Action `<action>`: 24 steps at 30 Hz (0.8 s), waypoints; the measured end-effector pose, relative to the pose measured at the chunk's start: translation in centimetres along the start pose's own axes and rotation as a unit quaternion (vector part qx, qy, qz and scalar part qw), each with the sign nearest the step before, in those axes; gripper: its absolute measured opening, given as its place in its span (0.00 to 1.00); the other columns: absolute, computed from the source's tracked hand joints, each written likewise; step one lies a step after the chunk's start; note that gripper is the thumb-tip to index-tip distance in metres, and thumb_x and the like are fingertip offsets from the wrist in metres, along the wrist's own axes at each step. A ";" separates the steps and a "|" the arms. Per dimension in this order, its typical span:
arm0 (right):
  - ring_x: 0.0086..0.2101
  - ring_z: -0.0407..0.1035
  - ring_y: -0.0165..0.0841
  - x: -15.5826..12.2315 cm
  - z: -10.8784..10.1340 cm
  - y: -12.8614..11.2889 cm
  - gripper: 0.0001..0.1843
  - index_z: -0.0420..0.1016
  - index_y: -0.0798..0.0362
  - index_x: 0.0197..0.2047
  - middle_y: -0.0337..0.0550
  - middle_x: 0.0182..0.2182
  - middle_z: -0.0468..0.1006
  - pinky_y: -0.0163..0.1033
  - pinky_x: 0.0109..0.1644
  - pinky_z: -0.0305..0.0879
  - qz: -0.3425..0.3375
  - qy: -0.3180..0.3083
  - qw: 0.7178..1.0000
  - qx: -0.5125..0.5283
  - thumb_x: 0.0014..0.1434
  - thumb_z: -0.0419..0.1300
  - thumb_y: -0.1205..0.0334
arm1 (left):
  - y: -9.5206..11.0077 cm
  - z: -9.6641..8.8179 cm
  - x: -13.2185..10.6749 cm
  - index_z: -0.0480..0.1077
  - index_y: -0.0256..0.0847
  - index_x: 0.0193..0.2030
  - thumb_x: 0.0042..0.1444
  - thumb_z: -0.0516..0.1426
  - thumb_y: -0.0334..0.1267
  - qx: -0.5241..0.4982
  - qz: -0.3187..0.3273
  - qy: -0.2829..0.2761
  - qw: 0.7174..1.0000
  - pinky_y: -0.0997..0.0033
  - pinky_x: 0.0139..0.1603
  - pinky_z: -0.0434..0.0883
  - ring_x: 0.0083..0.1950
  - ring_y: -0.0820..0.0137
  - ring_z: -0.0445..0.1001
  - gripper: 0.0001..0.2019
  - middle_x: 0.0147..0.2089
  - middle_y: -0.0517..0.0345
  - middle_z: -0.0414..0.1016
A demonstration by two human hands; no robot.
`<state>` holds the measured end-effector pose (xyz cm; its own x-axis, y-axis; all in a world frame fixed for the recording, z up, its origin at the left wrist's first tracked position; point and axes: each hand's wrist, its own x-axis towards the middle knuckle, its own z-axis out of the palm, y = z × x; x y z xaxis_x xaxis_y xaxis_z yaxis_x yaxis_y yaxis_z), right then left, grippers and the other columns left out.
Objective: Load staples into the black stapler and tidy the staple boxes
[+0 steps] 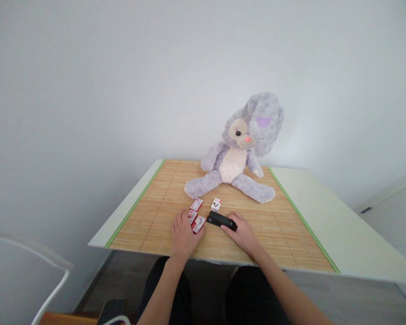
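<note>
My left hand is curled round small red-and-white staple boxes on the bamboo mat. Its thumb lies along the nearest staple box, and its fingers reach beside a second box, which they partly cover. A third red-and-white box lies just beyond, apart from the hand. My right hand grips the right end of a black stapler, thumb on the near side and fingers over the far side. The stapler lies flat, slanting down to the right. Behind its left end stands a small white box with a dark picture.
A grey plush rabbit sits at the back of the mat against the wall, legs spread towards the boxes. The green-edged bamboo mat covers the middle of a white table. A white cable runs at the lower left, near a dark phone.
</note>
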<state>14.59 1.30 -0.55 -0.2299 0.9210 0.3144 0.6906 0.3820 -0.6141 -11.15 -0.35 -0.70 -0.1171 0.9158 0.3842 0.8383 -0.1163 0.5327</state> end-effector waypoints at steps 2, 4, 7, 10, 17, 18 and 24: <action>0.44 0.71 0.41 0.0 0.0 0.0 0.10 0.75 0.47 0.44 0.44 0.43 0.75 0.46 0.50 0.68 0.000 0.002 1.000 0.001 0.64 0.64 0.51 | 0.1 0.3 0.3 0.62 0.44 0.62 0.60 0.61 0.48 -0.006 0.003 0.002 1.000 0.48 0.64 0.62 0.67 0.51 0.64 0.26 0.65 0.44 0.65; 0.44 0.71 0.41 0.0 0.0 0.0 0.10 0.75 0.47 0.44 0.44 0.43 0.75 0.46 0.50 0.68 0.001 0.002 1.000 0.001 0.64 0.64 0.51 | 0.1 0.4 0.6 0.61 0.44 0.65 0.62 0.59 0.48 -0.003 0.009 0.006 1.000 0.50 0.63 0.63 0.65 0.52 0.65 0.26 0.63 0.45 0.67; 0.43 0.70 0.41 -0.1 0.0 -0.1 0.11 0.75 0.47 0.43 0.44 0.42 0.75 0.46 0.49 0.68 0.002 0.001 1.000 0.000 0.64 0.64 0.50 | 0.1 0.6 0.9 0.60 0.45 0.67 0.62 0.59 0.47 0.009 0.015 0.009 1.000 0.51 0.63 0.63 0.64 0.52 0.65 0.28 0.62 0.45 0.68; 0.42 0.70 0.41 -0.1 0.0 -0.1 0.11 0.75 0.47 0.43 0.44 0.41 0.75 0.45 0.49 0.68 0.002 0.000 1.000 0.000 0.65 0.63 0.49 | -0.1 0.8 1.1 0.60 0.45 0.68 0.62 0.60 0.48 0.020 0.013 0.007 1.000 0.51 0.62 0.64 0.63 0.51 0.65 0.29 0.62 0.45 0.68; 0.42 0.71 0.41 0.0 0.2 0.2 0.11 0.76 0.46 0.46 0.44 0.43 0.75 0.45 0.50 0.68 0.005 0.003 1.000 0.003 0.64 0.64 0.51 | -0.4 1.1 1.3 0.60 0.46 0.70 0.62 0.59 0.48 0.017 0.033 -0.007 0.999 0.50 0.63 0.62 0.64 0.51 0.64 0.31 0.67 0.45 0.65; 0.43 0.71 0.41 -0.1 0.1 0.2 0.12 0.76 0.46 0.47 0.44 0.43 0.75 0.45 0.50 0.68 0.006 0.003 1.000 0.004 0.64 0.64 0.51 | -0.4 1.1 1.3 0.61 0.46 0.70 0.63 0.59 0.48 0.017 0.033 -0.008 0.999 0.50 0.63 0.62 0.64 0.52 0.64 0.30 0.66 0.45 0.65; 0.44 0.71 0.40 -0.1 0.0 -0.1 0.12 0.76 0.47 0.48 0.44 0.43 0.76 0.45 0.51 0.68 0.002 -0.002 1.000 0.007 0.65 0.64 0.52 | -0.6 1.0 1.3 0.62 0.48 0.69 0.63 0.59 0.50 0.019 0.038 -0.016 0.999 0.52 0.63 0.63 0.64 0.53 0.64 0.29 0.67 0.46 0.65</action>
<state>14.53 1.20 -0.48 -0.2303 0.9226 0.3096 0.6823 0.3799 -0.6246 -11.25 1.30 -1.23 -0.0366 0.9166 0.3982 0.8639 -0.1712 0.4736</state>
